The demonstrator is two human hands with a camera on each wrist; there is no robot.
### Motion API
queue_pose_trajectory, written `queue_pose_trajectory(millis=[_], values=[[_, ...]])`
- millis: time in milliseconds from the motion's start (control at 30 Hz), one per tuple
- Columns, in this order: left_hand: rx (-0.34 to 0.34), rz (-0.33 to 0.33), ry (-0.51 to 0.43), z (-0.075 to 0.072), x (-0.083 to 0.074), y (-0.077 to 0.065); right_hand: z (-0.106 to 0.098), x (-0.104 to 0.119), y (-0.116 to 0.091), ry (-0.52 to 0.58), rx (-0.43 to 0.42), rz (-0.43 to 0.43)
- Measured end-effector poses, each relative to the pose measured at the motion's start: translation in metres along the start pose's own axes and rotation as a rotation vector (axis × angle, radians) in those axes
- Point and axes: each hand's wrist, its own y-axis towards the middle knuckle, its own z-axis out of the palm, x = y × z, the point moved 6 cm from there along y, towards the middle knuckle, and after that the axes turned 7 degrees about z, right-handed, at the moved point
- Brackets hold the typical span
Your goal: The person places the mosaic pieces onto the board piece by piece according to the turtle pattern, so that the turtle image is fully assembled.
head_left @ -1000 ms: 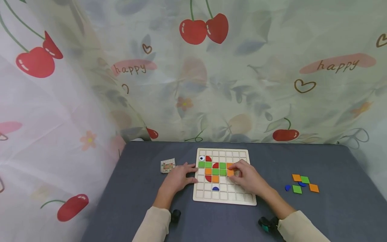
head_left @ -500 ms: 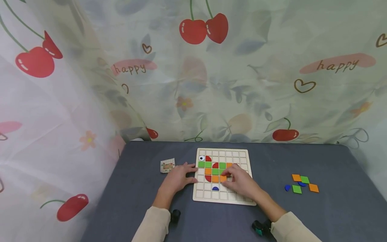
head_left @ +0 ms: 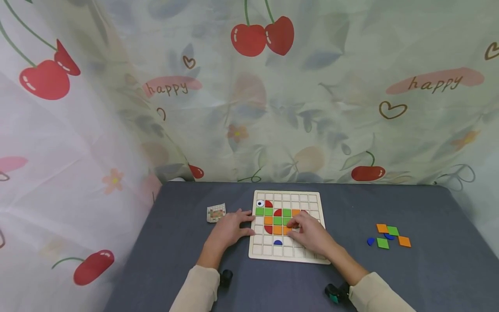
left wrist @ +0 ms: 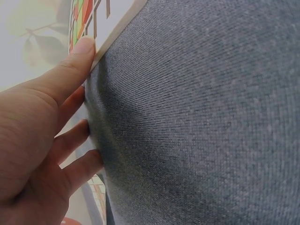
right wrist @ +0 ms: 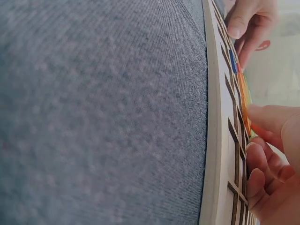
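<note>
Orange square tile [head_left: 286, 230] sits on the wooden grid board [head_left: 257, 250], right of a second orange tile [head_left: 277, 230], just below a green tile [head_left: 286, 221]; edges parallel to grid lines, sides look equal, can't tell a long axis. Right hand [head_left: 313, 235]: thumb and index bent, pinching the tile's right side. Left hand [head_left: 229, 230]: loosely spread, touching the board's left edge, gripping nothing. Blue half-disc [head_left: 278, 243] nearby: long axis left-right, curve pointing away from the person.

With the right hand [head_left: 311, 234], now pinches an orange tile [head_left: 286, 230] further left and nearer on the board [head_left: 287, 251] than a second ago, beside another orange square [head_left: 277, 230].
</note>
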Motion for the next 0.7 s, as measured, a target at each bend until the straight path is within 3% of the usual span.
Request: queue_pose_trajectory(millis=[167, 400, 533, 700], values=[[0.003, 0.016, 0.001, -0.001, -0.001, 0.0, -0.004, 0.003, -0.003, -0.044, -0.024, -0.014], [0.003, 0.006, 0.012, 0.0, 0.0, 0.0, -0.022, 0.007, -0.009, -0.349, -0.168, -0.1], [0.004, 0.01, 0.027, 0.0, 0.0, 0.0, -0.03, 0.0, -0.013, -0.476, -0.189, -0.078], [0.001, 0.019, 0.027, -0.001, -0.002, 0.0, -0.037, -0.017, -0.021, -0.539, -0.172, -0.027]])
